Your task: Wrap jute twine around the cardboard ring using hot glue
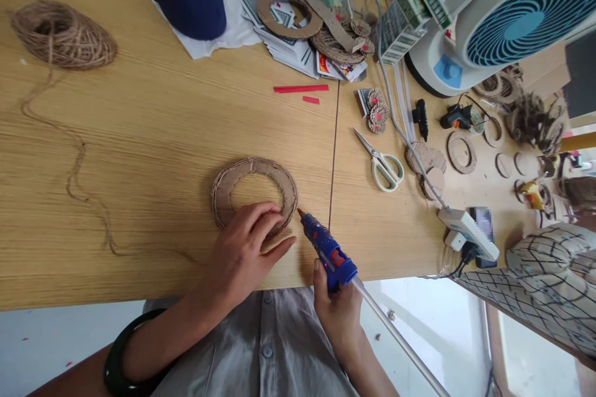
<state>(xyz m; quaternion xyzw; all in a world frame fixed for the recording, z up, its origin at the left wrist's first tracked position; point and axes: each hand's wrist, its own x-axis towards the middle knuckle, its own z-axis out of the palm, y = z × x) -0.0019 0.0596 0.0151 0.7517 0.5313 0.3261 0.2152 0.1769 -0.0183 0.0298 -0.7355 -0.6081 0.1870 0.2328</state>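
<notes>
My left hand (249,248) rests on the near side of a cardboard ring (233,183), its bent fingers over the rim and in the hole, its thumb stretched out to the right. Twine runs around the ring's outer edge, and the ring lies flat on the table. In my right hand (342,310) is a blue hot glue gun (328,248), gripped by its body. The gun's nozzle points at the right edge of the ring, very close to it. A clear glue stick (400,338) sticks out of the gun's back end.
A ball of twine (63,37) sits at left, its loose strand trailing toward my left forearm. White-handled scissors (386,170), red strips (300,89) and a power strip (468,232) lie about. Behind are playing cards (291,53) and a fan (512,25). Another person's checked sleeve (554,260) shows at right.
</notes>
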